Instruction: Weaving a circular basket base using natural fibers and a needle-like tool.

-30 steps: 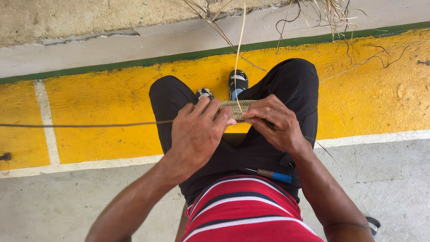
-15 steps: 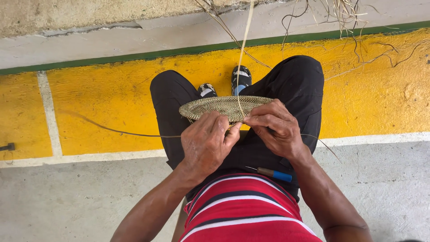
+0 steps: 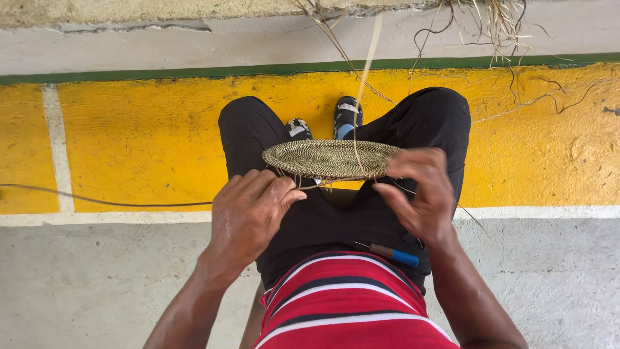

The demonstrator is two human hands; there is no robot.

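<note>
A flat round woven disc (image 3: 330, 158) of tan coiled fibre lies level above my knees. My right hand (image 3: 416, 194) pinches its right rim between thumb and fingers. My left hand (image 3: 248, 213) sits just below the disc's left edge, fingers curled on loose fibre ends and a thin strand that trails off to the left. A pale flat strip (image 3: 365, 71) rises from the disc toward the top of the view.
A blue-handled pointed tool (image 3: 391, 253) lies on my lap against the black shorts. Dry fibre strands (image 3: 497, 26) hang at the top right. Below are my sandalled feet (image 3: 326, 123), a yellow painted floor band (image 3: 129, 142) and grey concrete (image 3: 97, 284).
The disc has turned from edge-on between both hands to lying flat and in full view. My left hand has dropped below its left rim; the long strand at left has gone slack.
</note>
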